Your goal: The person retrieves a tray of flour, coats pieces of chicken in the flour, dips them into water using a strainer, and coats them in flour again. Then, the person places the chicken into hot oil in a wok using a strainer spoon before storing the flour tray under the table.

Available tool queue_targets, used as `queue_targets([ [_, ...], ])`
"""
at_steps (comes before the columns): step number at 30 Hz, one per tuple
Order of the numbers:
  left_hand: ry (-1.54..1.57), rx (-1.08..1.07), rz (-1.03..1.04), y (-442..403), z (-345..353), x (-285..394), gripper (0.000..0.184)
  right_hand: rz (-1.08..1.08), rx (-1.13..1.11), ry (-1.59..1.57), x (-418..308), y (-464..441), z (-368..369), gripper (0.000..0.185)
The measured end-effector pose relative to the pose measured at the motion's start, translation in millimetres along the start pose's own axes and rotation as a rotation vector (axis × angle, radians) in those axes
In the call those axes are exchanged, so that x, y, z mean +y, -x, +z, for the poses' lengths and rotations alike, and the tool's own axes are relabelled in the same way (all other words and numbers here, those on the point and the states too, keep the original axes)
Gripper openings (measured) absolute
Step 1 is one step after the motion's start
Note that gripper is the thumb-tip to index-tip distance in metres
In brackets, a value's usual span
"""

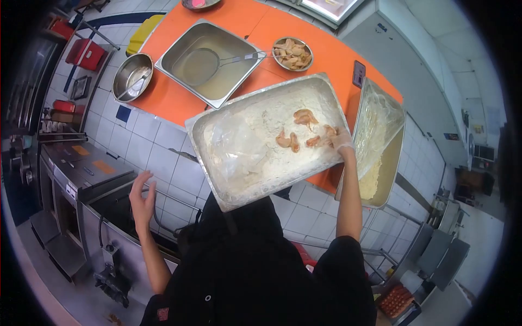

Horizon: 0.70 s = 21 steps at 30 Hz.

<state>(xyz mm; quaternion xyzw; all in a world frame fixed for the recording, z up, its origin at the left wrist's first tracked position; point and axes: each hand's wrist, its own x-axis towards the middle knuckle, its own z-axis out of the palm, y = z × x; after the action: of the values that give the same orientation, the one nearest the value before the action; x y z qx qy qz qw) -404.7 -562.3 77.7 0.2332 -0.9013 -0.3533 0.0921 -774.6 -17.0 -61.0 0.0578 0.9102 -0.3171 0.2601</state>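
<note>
Raw meat pieces (305,117) on flour (302,165), close beside my right hand (338,140) and well apart from my left hand (143,200).
Near to far: I have the left hand raised outside the shallow tray (272,189), fingers extended and loosely parted, nothing in its grasp. The right hand reaches over the tray's right end, fingers partly curled at a piece of meat; from my view I cannot tell whether they grip it. The other pieces lie to that hand's left; a clear plastic sheet (234,138) covers flour at the opposite end. Beyond the tray, on the orange table (337,54), stand a steel pan (216,102) of cloudy liquid with a strainer (201,64) and a round bowl (310,62) of pale pieces.
</note>
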Motion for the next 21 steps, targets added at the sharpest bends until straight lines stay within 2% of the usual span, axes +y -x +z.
queue_targets([
  [2,0.02,0.033,-0.113,13.0,2.7,-13.0,0.025,-0.024,-0.019,-0.108,6.2,-17.3,1.5,0.044],
  [4,-0.004,0.021,-0.123,19.8,6.9,-11.5,0.025,-0.259,-0.158,0.279,10.9,-38.8,23.1,0.06],
  [6,-0.033,0.022,-0.134,30.6,12.8,-4.8,0.025,-0.199,-0.209,0.402,-115.7,53.9,22.2,0.079],
  [8,0.01,0.032,-0.174,36.7,24.3,3.7,0.026,-0.277,0.074,0.768,-87.8,29.5,101.0,0.089],
  [9,0.006,0.045,-0.183,39.1,31.0,9.9,0.026,-0.293,0.069,0.769,-107.8,39.7,108.1,0.089],
  [10,0.017,0.028,-0.191,41.4,37.4,16.3,0.026,-0.196,-0.002,0.873,-133.9,58.7,107.2,0.086],
  [12,0.018,0.015,-0.201,43.4,47.6,24.9,0.027,-0.104,-0.078,0.97,-128.6,58.1,114.7,0.082],
  [14,0.031,0.032,-0.216,55.3,59.9,31.8,0.027,-0.377,-0.033,0.958,-74.6,34.1,128.6,0.071],
  [15,0.036,0.042,-0.229,59.8,63.7,32.8,0.027,-0.39,-0.037,0.969,-69.6,25.6,117.5,0.071],
  [17,0.04,0.056,-0.278,76.3,67.7,33.5,0.028,-0.29,-0.347,0.843,-74.5,4.2,101.0,0.062],
  [18,0.038,0.072,-0.308,89.2,68.8,36.1,0.028,-0.313,-0.368,0.86,-74.3,8.6,96.9,0.062],
  [20,0.064,0.122,-0.365,101.1,67.8,38.9,0.029,-0.199,-0.224,0.76,-75.4,27.2,88.3,0.059],
  [21,0.063,0.129,-0.372,108.1,68.2,35.7,0.029,-0.5,-0.304,1.012,-79.4,39.5,93.8,0.056],
])
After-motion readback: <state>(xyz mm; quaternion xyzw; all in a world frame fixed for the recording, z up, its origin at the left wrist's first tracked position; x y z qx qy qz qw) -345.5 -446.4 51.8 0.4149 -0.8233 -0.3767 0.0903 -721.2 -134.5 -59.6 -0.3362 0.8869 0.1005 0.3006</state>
